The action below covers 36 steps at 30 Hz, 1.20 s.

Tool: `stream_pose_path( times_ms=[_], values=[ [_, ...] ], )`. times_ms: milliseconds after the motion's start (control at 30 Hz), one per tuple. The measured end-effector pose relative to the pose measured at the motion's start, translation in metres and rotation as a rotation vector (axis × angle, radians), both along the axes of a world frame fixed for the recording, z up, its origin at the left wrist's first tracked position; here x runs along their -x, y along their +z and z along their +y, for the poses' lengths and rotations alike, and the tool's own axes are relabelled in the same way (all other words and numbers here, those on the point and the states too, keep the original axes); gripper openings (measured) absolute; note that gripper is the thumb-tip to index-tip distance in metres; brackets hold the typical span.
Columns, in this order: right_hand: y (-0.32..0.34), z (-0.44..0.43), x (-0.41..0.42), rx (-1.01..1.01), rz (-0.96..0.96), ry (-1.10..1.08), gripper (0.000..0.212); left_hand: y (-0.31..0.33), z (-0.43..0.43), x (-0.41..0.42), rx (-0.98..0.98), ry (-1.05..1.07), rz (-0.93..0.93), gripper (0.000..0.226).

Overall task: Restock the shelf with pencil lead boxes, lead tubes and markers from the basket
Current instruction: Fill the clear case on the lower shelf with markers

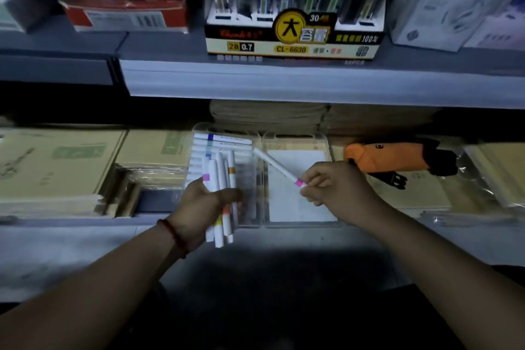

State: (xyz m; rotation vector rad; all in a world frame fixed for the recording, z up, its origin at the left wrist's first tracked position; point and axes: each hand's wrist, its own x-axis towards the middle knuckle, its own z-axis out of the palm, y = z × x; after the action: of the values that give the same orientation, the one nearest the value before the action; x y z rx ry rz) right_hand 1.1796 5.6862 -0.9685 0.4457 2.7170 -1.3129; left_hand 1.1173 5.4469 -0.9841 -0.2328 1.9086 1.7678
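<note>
While the left hand (199, 202) grips a bundle of white markers (220, 176) with pink, orange and yellow bands over the clear tray (254, 193) on the lower shelf (284, 236), the single pink-banded marker (277, 166), pinched at its end by the right hand (335, 185), should probably be turned parallel to the marker rows (224, 142) lying there before release.

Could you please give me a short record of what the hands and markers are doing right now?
left hand: grips a bundle of markers
right hand: pinches a pink-banded marker by its end
tray: clear, stacked markers at its far end
upper shelf: lead box
</note>
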Motion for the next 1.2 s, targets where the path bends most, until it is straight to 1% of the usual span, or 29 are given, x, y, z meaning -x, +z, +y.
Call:
stream_pose_path(
  times_ms=[100, 200, 267, 333, 500, 600, 667, 867, 1034, 1100, 1134, 1200],
  values=[
    [-0.023, 0.022, 0.001, -0.198, -0.038, 0.064, 0.008, -0.018, -0.005, -0.006, 0.038, -0.070, -0.100, 0.007],
    [-0.043, 0.035, -0.008, -0.307, -0.113, 0.141, 0.010, -0.023, -0.003, -0.010, 0.032, -0.151, -0.145, 0.009],
    [-0.048, 0.040, -0.015, -0.307, -0.133, 0.164, 0.007, -0.023, 0.001, -0.012, 0.035, -0.175, -0.163, 0.011],
    [-0.048, 0.042, -0.019, -0.301, -0.114, 0.183, 0.005, -0.023, 0.005, -0.014, 0.042, -0.223, -0.187, 0.013],
    [-0.042, 0.046, -0.026, -0.289, -0.080, 0.202, 0.011, -0.020, 0.018, -0.036, 0.055, -0.357, -0.344, 0.005],
    [-0.042, 0.048, -0.030, -0.303, -0.103, 0.206, 0.017, -0.023, 0.023, -0.045, -0.007, -0.295, -0.410, 0.014],
    [-0.042, 0.049, -0.033, -0.281, -0.123, 0.205, 0.015, -0.023, 0.027, -0.046, -0.041, -0.230, -0.419, 0.019],
    [-0.048, 0.047, -0.043, -0.219, -0.091, 0.203, 0.011, -0.029, 0.026, -0.042, -0.110, -0.071, -0.418, 0.011],
    [-0.058, 0.043, -0.050, -0.183, -0.031, 0.180, 0.009, -0.029, 0.013, -0.040, -0.133, -0.073, -0.412, 0.007],
    [-0.065, 0.035, -0.052, -0.190, 0.006, 0.100, 0.008, -0.029, 0.010, -0.041, -0.143, -0.073, -0.409, 0.007],
    [-0.067, 0.031, -0.053, -0.211, 0.026, 0.028, 0.010, -0.029, 0.009, -0.042, -0.143, -0.065, -0.402, 0.008],
    [-0.068, 0.023, -0.053, -0.255, -0.018, -0.157, 0.019, -0.030, 0.007, -0.043, -0.126, -0.043, -0.377, 0.011]
  ],
)
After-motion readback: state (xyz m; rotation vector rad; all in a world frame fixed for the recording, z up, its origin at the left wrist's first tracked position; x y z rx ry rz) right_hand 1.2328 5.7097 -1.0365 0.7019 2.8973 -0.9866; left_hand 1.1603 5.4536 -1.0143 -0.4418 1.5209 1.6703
